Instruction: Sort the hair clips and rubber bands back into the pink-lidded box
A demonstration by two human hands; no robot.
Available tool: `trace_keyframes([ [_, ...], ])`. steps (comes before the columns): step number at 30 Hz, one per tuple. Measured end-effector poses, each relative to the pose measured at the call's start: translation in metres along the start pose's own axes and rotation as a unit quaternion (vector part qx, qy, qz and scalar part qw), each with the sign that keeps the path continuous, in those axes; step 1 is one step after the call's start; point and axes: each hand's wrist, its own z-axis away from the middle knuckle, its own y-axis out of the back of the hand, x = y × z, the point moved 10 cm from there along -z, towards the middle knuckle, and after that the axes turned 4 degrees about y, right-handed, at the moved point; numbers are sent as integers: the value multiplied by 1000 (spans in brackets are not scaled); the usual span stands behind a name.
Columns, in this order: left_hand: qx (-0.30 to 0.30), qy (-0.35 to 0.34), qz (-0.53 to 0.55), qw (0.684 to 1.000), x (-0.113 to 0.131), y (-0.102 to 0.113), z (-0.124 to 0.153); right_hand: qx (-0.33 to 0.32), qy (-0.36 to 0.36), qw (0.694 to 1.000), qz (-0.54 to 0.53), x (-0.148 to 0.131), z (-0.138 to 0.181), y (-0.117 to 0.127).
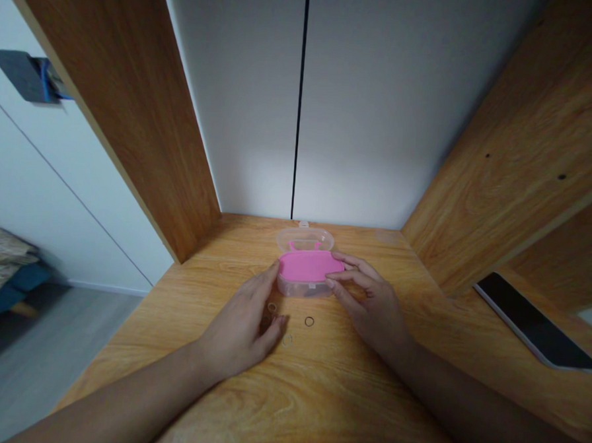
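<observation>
A small clear plastic box [300, 290] sits on the wooden tabletop with its see-through lid [281, 238] tipped back behind it. Over the box's opening lies a flat pink tray-like piece [306, 267]. My right hand [375, 305] pinches the right end of that pink piece, thumb in front and fingers behind. Fingertips of my left hand [238, 321] rest at the left end, the thumb held apart. Three thin rings lie on the wood before the box: a dark ring [309, 317], a yellowish ring [272, 303] and a pale ring [290, 340] near my left thumb.
A phone-like dark slab [533, 320] lies at the right. Wooden panels [134, 94] flank the tabletop [286, 406], and a white panel [252, 113] with a dark vertical gap closes off the back. Patterned fabric [1, 259] shows at far left.
</observation>
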Motion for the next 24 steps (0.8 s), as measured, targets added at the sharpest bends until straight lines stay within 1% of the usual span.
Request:
trace_keyframes([
  [6,-1,-2,-7,1000,0,1,1,-18,11,1000,7,-4,0,-5],
  [10,1,2,-26,1000,1,2,1,-18,25,999,26,-7,1,-6],
  [16,3,1,-32,999,2,4,1,-74,44,990,110,-6,8,-17],
  [20,7,5,-43,999,2,4,2,-81,90,978,168,-12,9,-19],
  [24,10,3,-65,998,4,5,2,-80,110,973,187,-15,7,-18],
])
